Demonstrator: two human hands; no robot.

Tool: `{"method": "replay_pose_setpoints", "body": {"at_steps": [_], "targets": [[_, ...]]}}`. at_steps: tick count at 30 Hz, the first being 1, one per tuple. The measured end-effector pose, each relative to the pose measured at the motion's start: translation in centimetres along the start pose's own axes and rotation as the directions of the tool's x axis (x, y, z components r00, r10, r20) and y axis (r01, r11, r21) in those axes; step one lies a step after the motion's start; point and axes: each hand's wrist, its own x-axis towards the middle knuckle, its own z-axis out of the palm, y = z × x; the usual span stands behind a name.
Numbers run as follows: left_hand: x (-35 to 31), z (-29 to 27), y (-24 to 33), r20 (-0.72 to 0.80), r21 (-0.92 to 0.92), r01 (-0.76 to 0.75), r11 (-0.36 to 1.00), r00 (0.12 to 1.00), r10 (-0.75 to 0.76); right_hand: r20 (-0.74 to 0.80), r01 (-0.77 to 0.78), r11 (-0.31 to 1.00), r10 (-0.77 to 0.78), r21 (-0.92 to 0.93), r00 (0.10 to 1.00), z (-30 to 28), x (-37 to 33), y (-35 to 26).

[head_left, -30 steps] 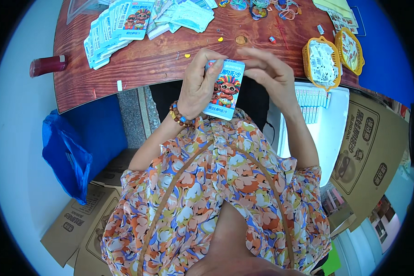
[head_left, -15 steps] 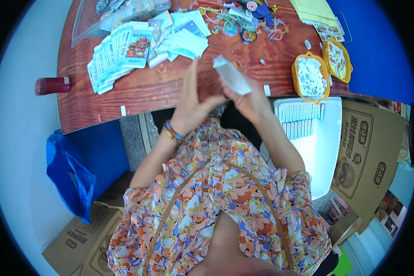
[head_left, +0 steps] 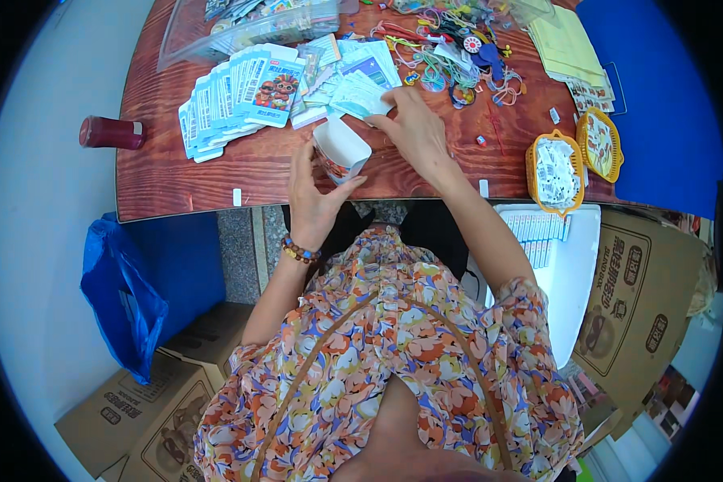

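Note:
My left hand (head_left: 313, 202) holds a small open cardboard box (head_left: 345, 146) just above the table's near edge. The box has a white inside and a coloured print on its outer face; its open end faces up. My right hand (head_left: 418, 135) reaches over the pile of pale paper cards, thumb and fingers closing on the edge of a pale blue card (head_left: 360, 96). Left of that pile lies a fanned stack of flat blue-and-white printed cartons (head_left: 229, 96), the top one showing cartoon figures.
A clear plastic bin (head_left: 217, 44) of packets stands far left, beside tangled coloured cords (head_left: 458, 60). Two yellow baskets (head_left: 554, 173) hold paper slips at right. A white tub (head_left: 574, 265) with small boxes sits below the edge. A dark red jar (head_left: 111, 132) is at left.
The open box, which my right hand held half a second ago, is now in my left hand. My right hand has moved forward to the pale cards. The view has shifted slightly.

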Motion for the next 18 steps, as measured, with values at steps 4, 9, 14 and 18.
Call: {"method": "replay_pose_setpoints", "body": {"at_steps": [4,9,14,18], "targets": [[0.2,-0.8,-0.6,-0.019,-0.090,0.028,0.996,0.999,-0.030,-0.008,-0.050,0.972,0.050,-0.228,0.999,1.4,2.1,-0.4],[0.2,-1.4,-0.5,-0.020,-0.106,0.059,0.993,0.998,-0.062,-0.085,-0.089,0.989,0.080,-0.114,0.993,1.8,2.6,1.5],[0.4,-1.3,0.4,0.020,-0.136,0.091,0.987,0.996,-0.089,-0.008,-0.228,0.944,0.237,0.237,0.972,1.5,3.1,3.5],[0.6,-1.2,0.7,0.008,0.039,0.000,0.999,1.000,-0.001,-0.056,-0.198,0.915,0.231,0.351,0.971,0.8,3.2,4.2]]}}
